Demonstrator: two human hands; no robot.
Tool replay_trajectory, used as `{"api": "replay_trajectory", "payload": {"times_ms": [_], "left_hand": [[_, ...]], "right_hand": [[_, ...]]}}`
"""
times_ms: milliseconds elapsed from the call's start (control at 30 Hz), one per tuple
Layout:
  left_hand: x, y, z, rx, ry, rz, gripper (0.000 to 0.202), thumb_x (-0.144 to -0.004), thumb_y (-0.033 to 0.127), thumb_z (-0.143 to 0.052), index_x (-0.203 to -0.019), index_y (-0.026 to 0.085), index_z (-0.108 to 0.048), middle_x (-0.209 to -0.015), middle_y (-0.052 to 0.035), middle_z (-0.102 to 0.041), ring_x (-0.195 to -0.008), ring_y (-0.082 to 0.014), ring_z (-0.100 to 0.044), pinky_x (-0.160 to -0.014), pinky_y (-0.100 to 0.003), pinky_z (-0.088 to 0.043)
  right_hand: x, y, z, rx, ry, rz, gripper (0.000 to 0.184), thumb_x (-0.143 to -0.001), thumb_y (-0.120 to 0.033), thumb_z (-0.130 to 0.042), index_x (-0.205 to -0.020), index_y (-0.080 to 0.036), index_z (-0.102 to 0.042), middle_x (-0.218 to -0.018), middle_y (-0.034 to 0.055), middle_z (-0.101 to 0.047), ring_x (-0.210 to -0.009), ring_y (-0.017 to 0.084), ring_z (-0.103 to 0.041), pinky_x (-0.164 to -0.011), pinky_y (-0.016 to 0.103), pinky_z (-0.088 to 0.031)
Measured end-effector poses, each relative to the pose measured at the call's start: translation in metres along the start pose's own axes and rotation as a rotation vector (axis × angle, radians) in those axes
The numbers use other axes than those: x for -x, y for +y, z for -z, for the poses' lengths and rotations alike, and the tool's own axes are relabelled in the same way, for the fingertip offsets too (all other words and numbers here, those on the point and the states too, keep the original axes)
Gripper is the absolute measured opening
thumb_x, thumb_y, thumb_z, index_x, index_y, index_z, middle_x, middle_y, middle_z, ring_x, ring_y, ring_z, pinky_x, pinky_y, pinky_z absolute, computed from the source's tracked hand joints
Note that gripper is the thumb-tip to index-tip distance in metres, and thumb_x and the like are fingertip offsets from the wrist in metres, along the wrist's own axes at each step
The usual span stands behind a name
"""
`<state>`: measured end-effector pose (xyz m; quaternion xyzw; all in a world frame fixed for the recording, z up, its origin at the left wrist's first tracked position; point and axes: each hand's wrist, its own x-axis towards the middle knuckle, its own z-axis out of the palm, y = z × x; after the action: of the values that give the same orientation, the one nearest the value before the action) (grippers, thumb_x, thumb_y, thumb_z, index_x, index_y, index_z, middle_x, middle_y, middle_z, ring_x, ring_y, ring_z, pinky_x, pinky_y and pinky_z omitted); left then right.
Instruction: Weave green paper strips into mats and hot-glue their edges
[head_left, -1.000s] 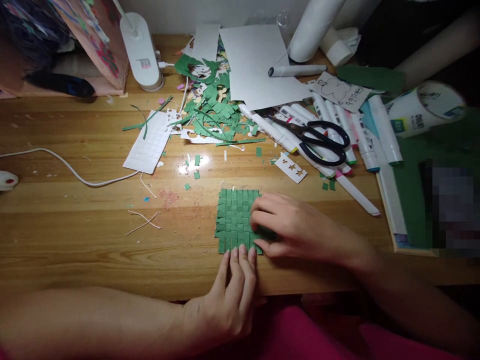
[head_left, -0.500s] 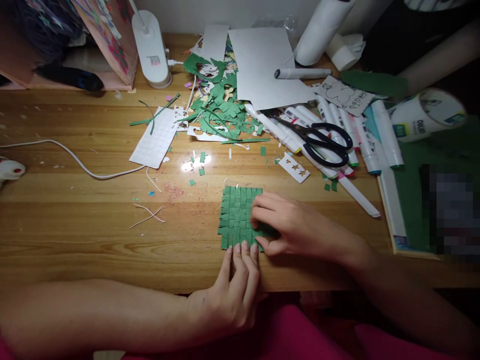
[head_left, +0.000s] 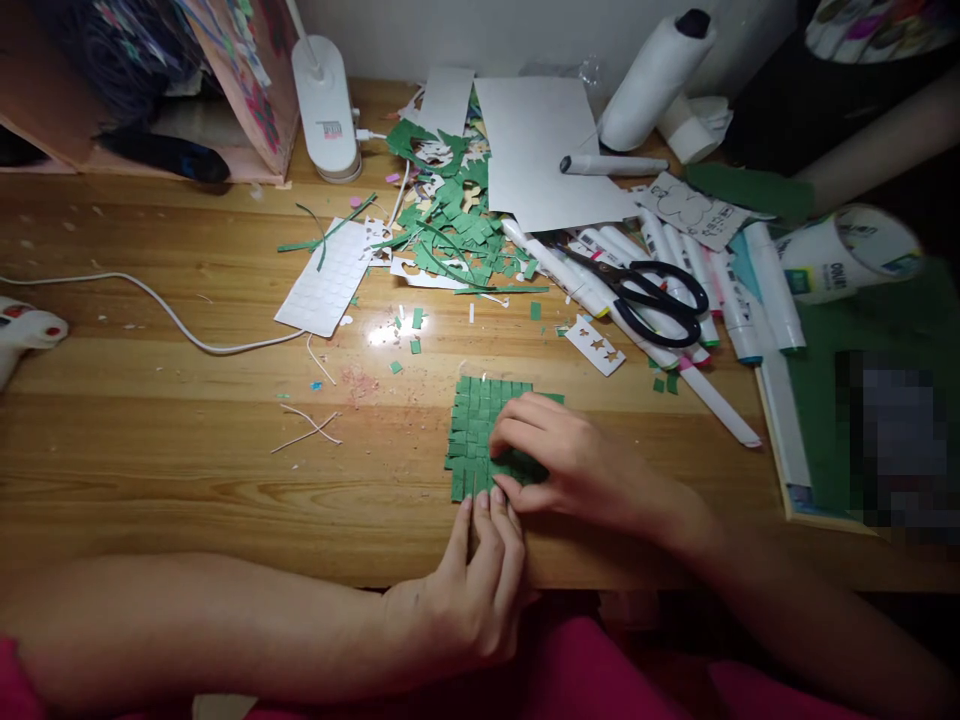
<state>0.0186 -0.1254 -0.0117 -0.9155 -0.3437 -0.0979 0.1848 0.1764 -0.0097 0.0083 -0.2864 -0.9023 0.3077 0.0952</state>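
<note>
A green woven paper mat point(head_left: 471, 425), made of interlaced strips with uneven ends, lies flat near the table's front edge. My left hand point(head_left: 480, 580) reaches up from below, its fingertips pressed on the mat's lower edge; its thumb is hidden. Over the mat's right half, my right hand point(head_left: 559, 450) is curled, with fingers bent and thumb drawn towards them. Beneath its palm shows part of a green paper strip point(head_left: 529, 466), mostly covered by the hand. Another green strip end point(head_left: 553, 398) juts out at the upper right.
Black-handled scissors point(head_left: 664, 300) rest on several white markers point(head_left: 739, 320) at the right. A heap of green paper scraps point(head_left: 457, 215) and a white sheet point(head_left: 544, 150) lie at the back. A white lamp base point(head_left: 326, 110), its cable and a gridded white card point(head_left: 322, 280) are left.
The camera view has shifted slightly, so the scene sits further right and lower. My right hand has moved left over the mat, uncovering a strip end at the upper right.
</note>
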Motion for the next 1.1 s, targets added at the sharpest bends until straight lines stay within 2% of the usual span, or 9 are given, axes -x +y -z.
{"api": "replay_trajectory", "payload": {"times_ms": [167, 300, 400, 633, 800, 1000, 1100], "left_hand": [[0.001, -0.003, 0.003, 0.016, -0.006, 0.000, 0.054, -0.091, 0.044, -0.043, -0.108, -0.005, -0.061, -0.104, -0.0188, -0.064, -0.096, -0.0273, -0.061, -0.086, -0.040, -0.051], [0.005, -0.004, 0.003, 0.037, -0.090, 0.016, 0.037, -0.091, 0.025, -0.040, -0.116, 0.004, -0.058, -0.108, -0.0128, -0.061, -0.102, -0.0258, -0.057, -0.091, -0.046, -0.049], [0.007, -0.004, 0.000, 0.056, -0.102, 0.020, 0.034, -0.088, 0.016, -0.037, -0.115, 0.008, -0.057, -0.107, -0.0110, -0.059, -0.102, -0.0252, -0.055, -0.088, -0.050, -0.050], [0.005, -0.007, -0.001, 0.095, -0.104, 0.003, 0.037, -0.088, 0.017, -0.034, -0.115, 0.005, -0.056, -0.108, -0.0137, -0.059, -0.102, -0.0261, -0.056, -0.087, -0.048, -0.049], [0.006, -0.006, 0.001, 0.083, -0.106, -0.017, 0.041, -0.087, 0.017, -0.031, -0.117, 0.002, -0.056, -0.111, -0.0170, -0.058, -0.104, -0.0285, -0.055, -0.086, -0.047, -0.049], [0.005, -0.007, 0.000, 0.065, -0.111, -0.032, 0.042, -0.087, 0.017, -0.031, -0.118, 0.004, -0.056, -0.110, -0.0155, -0.058, -0.103, -0.0269, -0.056, -0.086, -0.046, -0.050], [0.005, -0.008, 0.000, 0.039, -0.083, -0.030, 0.041, -0.087, 0.017, -0.032, -0.117, 0.005, -0.057, -0.107, -0.0135, -0.059, -0.101, -0.0252, -0.056, -0.084, -0.043, -0.052]], "right_hand": [[-0.001, 0.000, 0.002, 0.005, -0.024, 0.031, 0.007, -0.081, -0.019, -0.056, -0.087, -0.015, -0.058, -0.085, 0.0062, -0.057, -0.082, 0.019, -0.049, -0.074, 0.030, -0.040], [-0.003, 0.000, 0.002, -0.029, -0.056, 0.066, 0.018, -0.083, -0.021, -0.055, -0.099, -0.014, -0.059, -0.090, 0.0077, -0.058, -0.085, 0.019, -0.049, -0.077, 0.031, -0.042], [-0.006, 0.001, 0.000, 0.005, -0.058, 0.078, 0.021, -0.087, -0.023, -0.052, -0.103, -0.014, -0.060, -0.087, 0.0074, -0.056, -0.082, 0.018, -0.048, -0.073, 0.029, -0.042], [-0.009, 0.005, -0.003, 0.087, -0.077, 0.141, 0.025, -0.089, -0.028, -0.050, -0.108, -0.016, -0.061, -0.086, 0.0075, -0.054, -0.079, 0.018, -0.046, -0.069, 0.030, -0.039], [-0.010, 0.007, -0.003, 0.090, -0.095, 0.151, 0.022, -0.089, -0.026, -0.049, -0.104, -0.016, -0.062, -0.086, 0.0073, -0.054, -0.078, 0.018, -0.046, -0.069, 0.029, -0.039], [-0.010, 0.007, -0.001, 0.114, -0.104, 0.159, 0.028, -0.091, -0.028, -0.047, -0.113, -0.017, -0.060, -0.087, 0.0075, -0.054, -0.078, 0.018, -0.046, -0.068, 0.029, -0.037], [-0.011, 0.006, -0.001, 0.158, -0.120, 0.170, 0.027, -0.091, -0.031, -0.045, -0.110, -0.019, -0.061, -0.085, 0.0069, -0.053, -0.077, 0.019, -0.045, -0.066, 0.029, -0.035]]}}
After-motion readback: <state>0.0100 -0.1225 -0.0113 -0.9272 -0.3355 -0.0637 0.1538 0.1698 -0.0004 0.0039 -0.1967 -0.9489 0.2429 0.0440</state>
